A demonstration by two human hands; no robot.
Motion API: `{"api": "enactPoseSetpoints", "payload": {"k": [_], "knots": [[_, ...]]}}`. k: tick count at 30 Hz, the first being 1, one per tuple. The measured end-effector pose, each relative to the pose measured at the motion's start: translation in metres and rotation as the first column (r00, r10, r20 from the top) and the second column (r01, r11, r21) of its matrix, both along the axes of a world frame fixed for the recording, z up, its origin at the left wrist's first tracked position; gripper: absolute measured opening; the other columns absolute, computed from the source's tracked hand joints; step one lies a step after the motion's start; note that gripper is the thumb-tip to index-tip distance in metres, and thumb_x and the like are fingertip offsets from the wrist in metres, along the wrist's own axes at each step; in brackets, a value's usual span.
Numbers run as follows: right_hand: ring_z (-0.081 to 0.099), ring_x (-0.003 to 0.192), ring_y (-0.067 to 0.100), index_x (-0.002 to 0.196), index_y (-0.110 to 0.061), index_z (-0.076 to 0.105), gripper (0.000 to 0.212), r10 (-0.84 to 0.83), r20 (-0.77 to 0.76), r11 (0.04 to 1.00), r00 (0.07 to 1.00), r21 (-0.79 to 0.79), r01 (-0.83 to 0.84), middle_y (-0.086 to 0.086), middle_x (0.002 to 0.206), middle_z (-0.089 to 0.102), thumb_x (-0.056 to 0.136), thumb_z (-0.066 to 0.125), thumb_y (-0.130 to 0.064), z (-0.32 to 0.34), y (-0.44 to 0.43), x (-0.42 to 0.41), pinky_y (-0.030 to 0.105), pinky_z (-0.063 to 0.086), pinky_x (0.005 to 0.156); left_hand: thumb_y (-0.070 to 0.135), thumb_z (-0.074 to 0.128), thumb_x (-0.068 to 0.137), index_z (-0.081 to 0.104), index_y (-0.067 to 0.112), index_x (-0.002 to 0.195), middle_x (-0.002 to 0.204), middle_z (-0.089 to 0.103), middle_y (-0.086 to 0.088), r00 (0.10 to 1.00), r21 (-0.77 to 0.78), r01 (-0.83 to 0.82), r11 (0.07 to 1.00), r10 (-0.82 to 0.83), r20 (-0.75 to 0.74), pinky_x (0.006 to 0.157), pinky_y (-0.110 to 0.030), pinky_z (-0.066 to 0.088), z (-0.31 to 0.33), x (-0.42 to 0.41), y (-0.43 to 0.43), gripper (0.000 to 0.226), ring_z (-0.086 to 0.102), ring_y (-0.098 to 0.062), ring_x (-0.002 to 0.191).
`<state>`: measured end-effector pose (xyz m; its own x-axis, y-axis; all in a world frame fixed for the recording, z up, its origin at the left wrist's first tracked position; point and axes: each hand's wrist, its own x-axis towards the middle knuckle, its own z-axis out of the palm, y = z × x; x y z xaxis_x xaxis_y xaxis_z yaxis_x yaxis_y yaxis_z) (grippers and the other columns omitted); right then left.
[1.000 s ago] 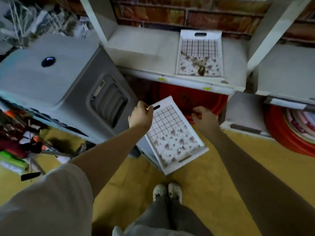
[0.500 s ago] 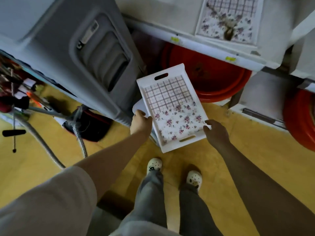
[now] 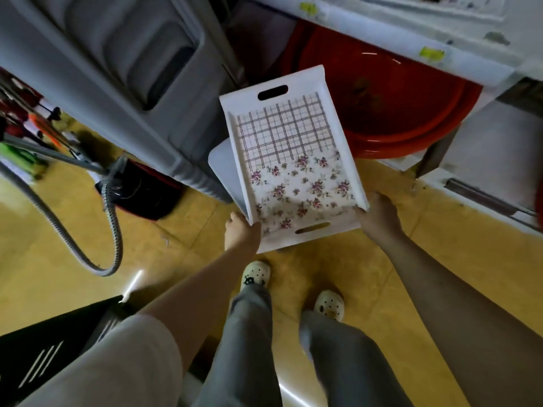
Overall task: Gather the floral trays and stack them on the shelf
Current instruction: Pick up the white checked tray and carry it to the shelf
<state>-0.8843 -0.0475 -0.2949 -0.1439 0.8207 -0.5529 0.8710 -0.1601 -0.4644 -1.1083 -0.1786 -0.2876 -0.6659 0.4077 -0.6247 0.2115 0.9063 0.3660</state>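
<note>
Grey appliance (image 3: 117, 69) occupies upper left. Red basin (image 3: 396, 113) sits upper right, beneath the white shelf (image 3: 382, 33). Floral tray (image 3: 293, 160) at frame centre, lifted. Left hand (image 3: 241, 235) grips its near-left corner, right hand (image 3: 379, 218) its near-right corner.

Floral tray (image 3: 293, 171): white rim; one half of the base is a purple-grey check on white, the other half small purple-pink flower sprigs on cream. Basin (image 3: 411, 118): glossy red. Floor (image 3: 176, 248): mustard yellow. Appliance (image 3: 117, 69): plain pale grey. Shelf (image 3: 382, 27): white, with yellow-green stickers (image 3: 432, 52) on its edge. Hose (image 3: 73, 239): ribbed silver-grey. Clogs (image 3: 256, 274): cream with dark holes. Trousers (image 3: 249, 333): grey.
</note>
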Motion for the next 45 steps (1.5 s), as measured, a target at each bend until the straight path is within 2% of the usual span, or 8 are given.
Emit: {"api": "enactPoseSetpoints", "payload": {"k": [5,11,15,20,26,35,42,45], "knots": [[0.056,0.103,0.036,0.138,-0.009,0.036,0.052,-0.072,-0.045,0.997,0.996,-0.041,0.07,0.017,0.124,0.052,0.091,0.055,-0.02,-0.03,0.003,-0.004,0.036,0.045,0.07,0.027,0.048,0.092,0.037,0.004,0.129,0.127,0.053,-0.017,0.993,-0.095,-0.044,0.994,0.054,0.101,0.069,-0.033,0.042,-0.031,0.007,0.001,0.046,0.056,-0.032,0.102],[0.051,0.115,0.039,0.133,-0.002,0.042,0.051,-0.153,0.113,0.988,0.982,0.041,0.149,0.021,0.129,0.05,0.088,0.057,-0.021,-0.04,0.002,-0.015,0.051,0.047,0.093,0.027,0.044,0.094,0.042,0.004,0.127,0.12,0.056,-0.012,0.989,-0.049,-0.085,0.995,0.091,0.115,0.066,-0.029,0.043,-0.045,-0.001,0.005,0.04,0.051,-0.02,0.086],[0.056,0.108,0.039,0.123,0.001,0.049,0.042,-0.184,0.195,0.982,0.963,0.089,0.169,0.021,0.121,0.055,0.089,0.056,-0.021,-0.023,-0.002,-0.017,0.047,0.052,0.081,0.024,0.041,0.093,0.047,0.007,0.116,0.097,0.057,-0.005,1.0,-0.022,-0.006,1.0,0.006,0.009,0.047,-0.022,0.035,-0.029,-0.005,0.003,0.03,0.05,-0.015,0.069],[0.06,0.101,0.038,0.116,0.002,0.053,0.043,-0.245,0.251,0.969,0.936,0.084,0.231,0.02,0.114,0.06,0.089,0.057,-0.031,0.012,-0.007,-0.015,0.039,0.048,0.071,0.028,0.046,0.091,0.047,0.015,0.089,0.071,0.049,0.006,0.99,0.068,0.067,0.995,-0.058,-0.129,0.039,-0.016,0.026,0.013,-0.011,0.0,0.013,0.043,-0.004,0.057],[0.06,0.099,0.036,0.115,0.001,0.054,0.041,-0.359,0.18,0.93,0.916,0.155,0.334,0.019,0.113,0.061,0.088,0.057,-0.03,0.064,-0.02,-0.017,0.034,0.041,0.066,0.034,0.045,0.094,0.045,0.014,0.079,0.063,0.045,0.006,0.968,0.118,0.153,0.981,-0.125,-0.216,0.033,-0.016,0.025,0.071,-0.018,0.004,0.025,0.042,-0.006,0.052],[0.061,0.094,0.036,0.114,-0.002,0.056,0.038,-0.457,0.024,0.865,0.889,0.244,0.438,0.018,0.108,0.062,0.089,0.056,-0.031,0.163,-0.006,-0.005,0.034,0.043,0.063,0.039,0.045,0.093,0.046,0.011,0.079,0.064,0.047,0.002,0.928,0.212,0.252,0.944,-0.174,-0.331,0.043,-0.027,0.026,0.163,-0.016,0.035,0.032,0.044,-0.012,0.055],[0.061,0.09,0.037,0.108,-0.001,0.056,0.038,-0.488,-0.034,0.828,0.872,0.297,0.475,0.019,0.103,0.063,0.09,0.053,-0.034,0.226,0.019,0.02,0.033,0.042,0.061,0.033,0.044,0.093,0.037,0.019,0.06,0.055,0.042,0.002,0.917,0.324,0.31,0.894,-0.19,-0.351,0.042,-0.027,0.021,0.224,-0.004,0.078,0.036,0.04,-0.012,0.048],[0.062,0.089,0.037,0.104,0.0,0.059,0.038,-0.513,-0.044,0.802,0.857,0.332,0.497,0.019,0.099,0.063,0.09,0.055,-0.034,0.246,0.028,0.027,0.032,0.039,0.06,0.035,0.044,0.093,0.05,0.012,0.068,0.059,0.047,0.001,0.915,0.326,0.325,0.888,-0.208,-0.346,0.042,-0.026,0.026,0.248,0.002,0.1,0.035,0.044,-0.012,0.051]]}}
